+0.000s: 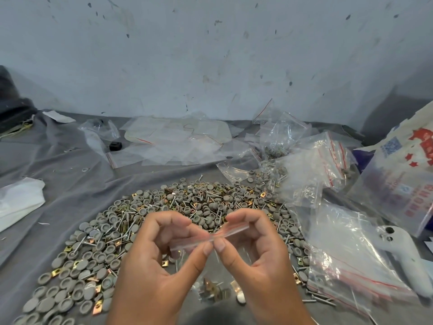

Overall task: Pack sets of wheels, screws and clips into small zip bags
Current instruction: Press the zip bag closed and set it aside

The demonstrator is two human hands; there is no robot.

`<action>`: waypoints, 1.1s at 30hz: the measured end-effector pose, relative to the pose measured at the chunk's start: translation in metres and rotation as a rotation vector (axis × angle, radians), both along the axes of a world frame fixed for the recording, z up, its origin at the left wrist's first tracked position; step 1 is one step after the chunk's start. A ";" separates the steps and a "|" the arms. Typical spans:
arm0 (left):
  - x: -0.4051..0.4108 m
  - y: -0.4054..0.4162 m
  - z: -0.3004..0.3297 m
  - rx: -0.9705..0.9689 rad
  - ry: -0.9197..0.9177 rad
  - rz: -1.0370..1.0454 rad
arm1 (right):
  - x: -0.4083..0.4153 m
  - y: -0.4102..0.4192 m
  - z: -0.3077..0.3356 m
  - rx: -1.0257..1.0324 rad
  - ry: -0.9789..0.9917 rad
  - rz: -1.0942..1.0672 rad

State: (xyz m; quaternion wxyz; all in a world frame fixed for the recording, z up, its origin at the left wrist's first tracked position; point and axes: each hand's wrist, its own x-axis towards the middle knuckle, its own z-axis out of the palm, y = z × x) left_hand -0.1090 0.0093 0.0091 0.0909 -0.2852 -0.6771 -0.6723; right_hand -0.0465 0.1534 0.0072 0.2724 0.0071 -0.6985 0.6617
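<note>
Both hands, left hand (pixel 150 261) and right hand (pixel 255 252), pinch the loaded zip bag (pixel 210 273) at its seal strip; sealing appears underway, requiring firm pressure along its length.

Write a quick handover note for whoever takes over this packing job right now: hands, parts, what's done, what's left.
Left hand and right hand: both pinch the zip strip of one small zip bag, held above the pile.
Bag: clips and other small parts sit at its bottom; seal looks unfinished.
Loose wheels, screws and clips: heaped on the grey cloth.
Spare bags: by the wall.
Left: finish sealing, then keep packing.
</note>
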 end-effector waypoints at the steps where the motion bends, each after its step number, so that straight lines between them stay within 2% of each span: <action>1: 0.000 0.000 0.001 -0.005 0.003 0.003 | 0.000 0.000 0.000 0.009 0.005 0.000; 7: 0.001 0.000 0.004 -0.020 -0.016 0.004 | -0.001 0.001 0.001 0.001 0.009 0.021; 13: -0.003 -0.002 0.006 0.063 -0.145 0.050 | -0.003 0.007 0.002 -0.180 0.003 0.015; 18: -0.004 -0.008 0.009 0.076 -0.225 0.065 | -0.002 0.014 0.006 -0.153 -0.045 0.036; 26: -0.001 -0.007 0.011 0.099 -0.180 0.050 | -0.003 0.023 0.008 -0.182 0.001 -0.013; 30: 0.001 -0.005 0.011 0.050 -0.194 0.037 | -0.002 0.019 0.006 -0.129 0.003 -0.043; 33: 0.000 -0.007 0.010 0.017 -0.173 0.042 | 0.001 0.017 0.006 0.048 -0.004 -0.040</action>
